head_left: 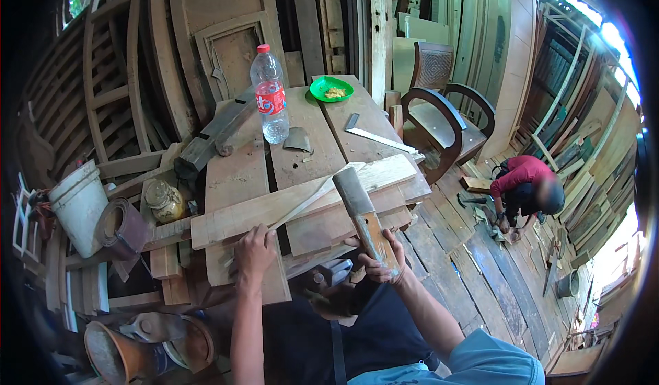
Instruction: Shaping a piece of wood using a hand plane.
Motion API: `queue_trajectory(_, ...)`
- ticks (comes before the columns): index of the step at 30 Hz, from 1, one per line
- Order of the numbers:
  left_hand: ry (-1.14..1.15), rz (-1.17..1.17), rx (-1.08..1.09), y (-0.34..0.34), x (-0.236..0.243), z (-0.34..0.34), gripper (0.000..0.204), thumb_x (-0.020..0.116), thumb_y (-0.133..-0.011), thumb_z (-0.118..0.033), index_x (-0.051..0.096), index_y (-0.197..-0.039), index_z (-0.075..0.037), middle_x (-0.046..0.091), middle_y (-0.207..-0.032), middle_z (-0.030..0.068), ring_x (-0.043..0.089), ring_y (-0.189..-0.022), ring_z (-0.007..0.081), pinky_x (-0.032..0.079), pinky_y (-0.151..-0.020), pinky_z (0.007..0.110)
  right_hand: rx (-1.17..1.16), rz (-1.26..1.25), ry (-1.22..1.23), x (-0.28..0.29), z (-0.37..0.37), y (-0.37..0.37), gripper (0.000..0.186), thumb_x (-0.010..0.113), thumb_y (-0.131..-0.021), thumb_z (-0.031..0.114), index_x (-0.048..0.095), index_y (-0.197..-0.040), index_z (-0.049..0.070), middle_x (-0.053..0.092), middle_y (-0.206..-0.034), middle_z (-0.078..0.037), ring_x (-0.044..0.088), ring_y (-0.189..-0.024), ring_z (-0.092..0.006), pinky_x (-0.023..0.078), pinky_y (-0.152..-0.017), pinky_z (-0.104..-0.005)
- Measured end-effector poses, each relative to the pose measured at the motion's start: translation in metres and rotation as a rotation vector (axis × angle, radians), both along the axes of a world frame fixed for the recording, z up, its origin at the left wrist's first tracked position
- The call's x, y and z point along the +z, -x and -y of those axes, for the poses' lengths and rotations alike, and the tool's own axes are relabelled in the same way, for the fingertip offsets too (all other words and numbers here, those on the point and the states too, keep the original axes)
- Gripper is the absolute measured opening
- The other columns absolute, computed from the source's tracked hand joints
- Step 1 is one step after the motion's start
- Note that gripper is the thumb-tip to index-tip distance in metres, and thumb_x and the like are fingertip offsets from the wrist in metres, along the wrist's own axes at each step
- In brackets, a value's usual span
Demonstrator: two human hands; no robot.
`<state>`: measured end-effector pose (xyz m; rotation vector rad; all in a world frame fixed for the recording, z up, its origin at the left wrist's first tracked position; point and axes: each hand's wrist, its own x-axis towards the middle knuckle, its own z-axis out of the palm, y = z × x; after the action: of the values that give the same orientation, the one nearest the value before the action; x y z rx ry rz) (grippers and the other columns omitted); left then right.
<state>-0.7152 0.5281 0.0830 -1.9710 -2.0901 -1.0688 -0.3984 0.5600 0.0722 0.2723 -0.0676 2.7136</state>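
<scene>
My right hand (pixel 382 263) is wrapped round the worn wooden handle of a wide, flat-bladed tool (pixel 355 194); its grey blade points up and away over the bench, and I cannot tell its exact kind. Closed fingers of my left hand (pixel 255 252) pinch the near end of a thin pale wood strip (pixel 302 206). The strip slants up to the right, across a long light plank (pixel 230 224) lying over the bench, toward the blade. Under the plank, shorter boards (pixel 309 231) jut out at the near side.
On the wooden bench (pixel 237 165) stand a plastic bottle (pixel 274 103), a green bowl with food (pixel 331 89) and a try square (pixel 377 138). A bucket (pixel 77 199) and jar (pixel 163 201) stand left. Beyond are an armchair (pixel 449 127) and a person (pixel 523 187) crouching on the floor.
</scene>
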Motion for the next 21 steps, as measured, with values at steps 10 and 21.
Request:
queue_trajectory(10, 0.015, -0.038, -0.011, 0.002, 0.002, 0.001, 0.019, 0.059, -0.09, -0.023, 0.054, -0.084, -0.006, 0.064, -0.079, 0.015, 0.064, -0.072, 0.0377, 0.049, -0.061, 0.049, 0.044, 0.075, 0.046, -0.014, 0.008, -0.007, 0.093, 0.049, -0.088, 0.062, 0.013, -0.152, 0.004, 0.043, -0.073, -0.013, 0.043, -0.047, -0.0173, 0.033, -0.038, -0.027)
queue_trajectory(21, 0.022, -0.054, -0.007, 0.002, 0.0, 0.0, 0.019, 0.059, -0.091, -0.023, 0.055, -0.084, -0.006, 0.063, -0.079, 0.0146, 0.064, -0.072, 0.0364, 0.05, -0.06, 0.047, -0.084, 0.335, -0.158, -0.01, 0.008, 0.005, 0.082, 0.045, -0.093, 0.06, 0.021, -0.15, 0.007, 0.042, -0.072, -0.009, 0.04, -0.048, -0.0142, 0.034, -0.039, -0.0264)
